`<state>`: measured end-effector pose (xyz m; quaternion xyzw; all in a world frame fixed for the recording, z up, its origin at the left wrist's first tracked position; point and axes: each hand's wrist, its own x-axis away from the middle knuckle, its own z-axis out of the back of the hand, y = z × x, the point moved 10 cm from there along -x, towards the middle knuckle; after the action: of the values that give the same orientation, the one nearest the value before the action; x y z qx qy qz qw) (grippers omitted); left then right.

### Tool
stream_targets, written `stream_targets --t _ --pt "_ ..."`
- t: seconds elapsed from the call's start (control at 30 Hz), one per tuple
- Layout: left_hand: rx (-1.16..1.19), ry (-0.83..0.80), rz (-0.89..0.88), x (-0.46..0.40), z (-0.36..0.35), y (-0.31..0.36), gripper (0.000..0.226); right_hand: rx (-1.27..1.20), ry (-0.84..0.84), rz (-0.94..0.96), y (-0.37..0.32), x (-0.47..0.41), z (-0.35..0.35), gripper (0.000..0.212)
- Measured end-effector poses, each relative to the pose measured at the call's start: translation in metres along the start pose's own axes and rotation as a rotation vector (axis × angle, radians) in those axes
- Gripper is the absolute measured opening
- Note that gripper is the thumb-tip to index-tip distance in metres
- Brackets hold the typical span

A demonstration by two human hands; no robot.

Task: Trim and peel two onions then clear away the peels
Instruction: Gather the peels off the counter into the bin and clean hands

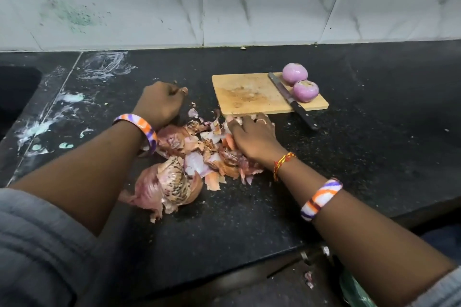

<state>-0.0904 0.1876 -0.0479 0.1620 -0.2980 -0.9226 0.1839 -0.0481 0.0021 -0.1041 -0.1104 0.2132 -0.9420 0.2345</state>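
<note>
Onion peels [199, 157] are heaped on the table [349, 157] between both hands; right hand [252, 139], fingers spread flat upon them, lies nearer; left hand [159, 103] is curled shut.

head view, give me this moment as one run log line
stage: clearing peels | onions: two peeled, on board | knife: on board | left hand: fisted beside peels | right hand: raking peels
</note>
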Motion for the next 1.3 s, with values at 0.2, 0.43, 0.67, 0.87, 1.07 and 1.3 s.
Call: stream_targets --t 0.2,0.43,0.67,0.87,1.07,1.3 --pt "-0.029 -0.179 0.035 -0.029 -0.018 -0.034 0.041 -0.378 -0.079 0.168 -0.042 0.004 0.003 0.03" --pt "0.107 -0.461 -0.044 -0.023 -0.058 -0.011 0.046 -0.565 -0.015 0.156 -0.032 -0.027 0.012 0.033" --pt "0.196 -0.482 -0.057 0.001 -0.061 0.004 0.045 -0.595 -0.054 0.136 -0.027 -0.023 0.003 0.033" --pt "0.224 -0.49 -0.029 0.034 -0.054 0.007 0.061 -0.538 -0.105 0.166 -0.033 0.001 -0.007 0.028" --pt "0.359 -0.826 -0.044 0.103 -0.043 0.026 0.079 -0.398 -0.142 0.269 -0.041 0.037 -0.019 0.045" --pt "-0.438 -0.826 -0.102 0.141 -0.056 -0.008 0.127 -0.105 0.043 0.298 -0.042 0.052 -0.023 0.064"
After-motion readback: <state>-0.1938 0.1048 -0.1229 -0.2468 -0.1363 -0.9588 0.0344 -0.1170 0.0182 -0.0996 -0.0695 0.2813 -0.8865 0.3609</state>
